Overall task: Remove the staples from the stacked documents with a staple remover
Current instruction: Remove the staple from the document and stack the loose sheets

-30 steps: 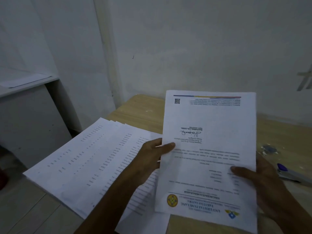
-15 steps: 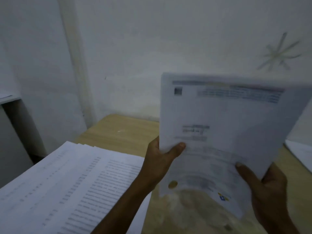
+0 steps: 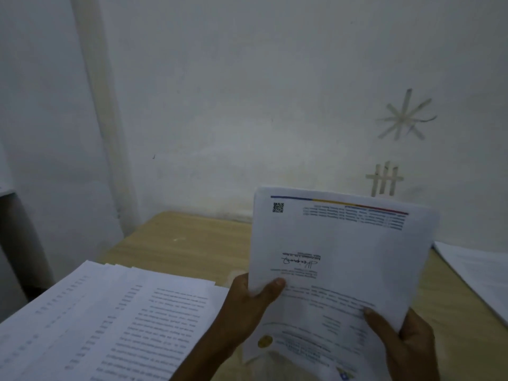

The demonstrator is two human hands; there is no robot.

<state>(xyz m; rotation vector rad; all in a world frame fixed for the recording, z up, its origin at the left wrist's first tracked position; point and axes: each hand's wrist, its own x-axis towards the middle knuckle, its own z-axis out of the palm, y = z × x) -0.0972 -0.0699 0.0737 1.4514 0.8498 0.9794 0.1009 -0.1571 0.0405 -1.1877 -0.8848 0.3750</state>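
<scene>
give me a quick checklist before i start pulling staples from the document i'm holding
1. Document held firm: ok, left hand grips its left edge, right hand its lower right.
2. Staple found: cannot tell, none shows on the face in view.
3. Remover within reach: cannot tell, it is not in view.
4. A hand free for the remover: not ok, both hold the document.
5. Room to lay the document down: ok, bare table shows beyond the stack.
</scene>
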